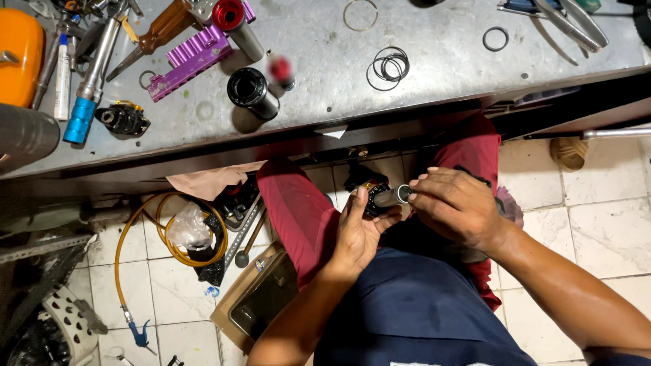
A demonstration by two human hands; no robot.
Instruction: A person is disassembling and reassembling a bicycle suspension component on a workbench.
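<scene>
Grey tube (392, 197) — both hands cupped

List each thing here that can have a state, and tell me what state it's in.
Left hand: closed around the black part.
Right hand: fingers pinching the tube's end.
Grey metal tube: sticking sideways from the black part.
Black cylinder: lying on its side, open end showing.
Red-capped cylinder: lying on the bench.
Yellow hose: coiled on the floor.
</scene>
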